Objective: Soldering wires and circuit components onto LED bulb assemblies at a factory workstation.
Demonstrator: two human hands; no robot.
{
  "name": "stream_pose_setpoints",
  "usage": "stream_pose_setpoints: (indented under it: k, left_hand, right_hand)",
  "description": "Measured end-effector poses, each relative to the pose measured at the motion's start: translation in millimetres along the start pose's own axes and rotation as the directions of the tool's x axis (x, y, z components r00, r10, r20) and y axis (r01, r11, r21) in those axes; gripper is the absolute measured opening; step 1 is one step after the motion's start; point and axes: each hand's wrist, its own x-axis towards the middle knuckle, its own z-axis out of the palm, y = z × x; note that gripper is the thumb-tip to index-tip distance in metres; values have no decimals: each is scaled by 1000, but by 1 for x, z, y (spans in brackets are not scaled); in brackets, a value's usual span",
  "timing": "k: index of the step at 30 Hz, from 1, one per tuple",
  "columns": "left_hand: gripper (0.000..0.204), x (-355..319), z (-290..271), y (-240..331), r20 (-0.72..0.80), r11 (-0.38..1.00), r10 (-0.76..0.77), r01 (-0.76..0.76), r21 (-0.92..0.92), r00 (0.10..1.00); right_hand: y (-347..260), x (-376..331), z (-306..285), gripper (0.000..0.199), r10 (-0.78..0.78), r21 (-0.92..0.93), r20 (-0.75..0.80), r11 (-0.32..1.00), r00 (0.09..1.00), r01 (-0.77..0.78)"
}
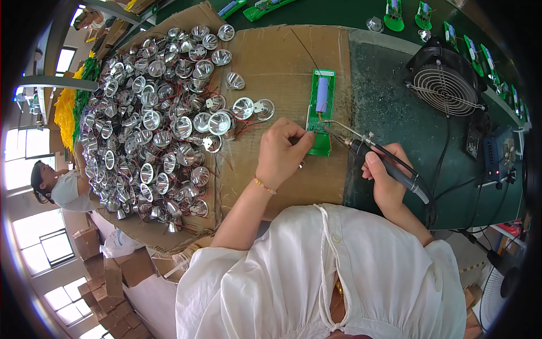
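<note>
Holding soldering iron [398, 174], cardboard [282, 62], green table [384, 113], windows [42, 243]

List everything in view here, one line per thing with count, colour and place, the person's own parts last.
Bench: one, dark green, centre to right
Cardboard: one or more sheets, brown, on bench
Open housing: one, green, centre, on cardboard
Cell: one, lilac, inside housing
Soldering tool: one, black and grey, right of housing
Reflectors: dozens, silver, heaped left
Other housings: several, green, far and right edges
Grilled fan: one, black, right
Boxy unit: one, dark blue, right edge
Cartons: several, brown, lower left
Other people: at least two, left side
Shirt: one, white, lower centre
Left fingers: bare, at housing's left edge
Right fingers: bare, around soldering tool
</note>
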Motion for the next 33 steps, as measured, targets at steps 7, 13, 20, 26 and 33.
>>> stream_pose_setpoints:
  k: [7,13,20,26,33]
  left_hand:
    - [14,-1,-4,2,16,996,40,-42,85,999]
    - [16,1,-15,10,153,982,-48,19,188,987]
    - [17,174,20,37,146,908,135,-182,378,980]
    - [57,295,-1,22,-269,713,414,-127,689,869]
    - [62,284,-52,-12,195,541,56,-194,818,979]
  right_hand:
    - [1,4,-19,16,-50,-16,-66,999,997,49]
    - [11,4,-52,13,-35,-73,-177,997,984,22]
    - [18,10,-49,14,-1,-101,-160,995,987,-16]
    - [24,8,-49,14,16,-124,-188,991,982,-40]
    - [29,6,-55,14,-48,-228,-107,973,993,23]
